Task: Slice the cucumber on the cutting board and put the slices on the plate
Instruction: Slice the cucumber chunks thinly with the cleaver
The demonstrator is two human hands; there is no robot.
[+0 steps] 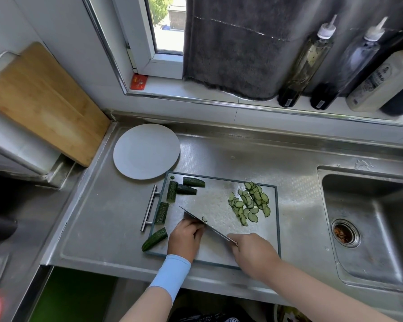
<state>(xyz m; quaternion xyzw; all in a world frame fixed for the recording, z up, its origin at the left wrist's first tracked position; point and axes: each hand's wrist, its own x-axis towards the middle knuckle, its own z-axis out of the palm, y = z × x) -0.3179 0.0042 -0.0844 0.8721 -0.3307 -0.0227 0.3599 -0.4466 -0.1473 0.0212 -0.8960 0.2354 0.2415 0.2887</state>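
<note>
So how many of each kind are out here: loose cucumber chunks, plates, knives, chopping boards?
Loose cucumber chunks: 5
Plate: 1
Knife: 1
Chopping boards: 2 (grey one in use, wooden one leaning at the wall)
Total: 9
Another piece under the left hand is mostly hidden, not counted.

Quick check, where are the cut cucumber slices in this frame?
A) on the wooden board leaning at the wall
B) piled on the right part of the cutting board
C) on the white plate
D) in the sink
B: the slices lie in a heap on the right side of the cutting board, while the plate beside it holds none.
</note>
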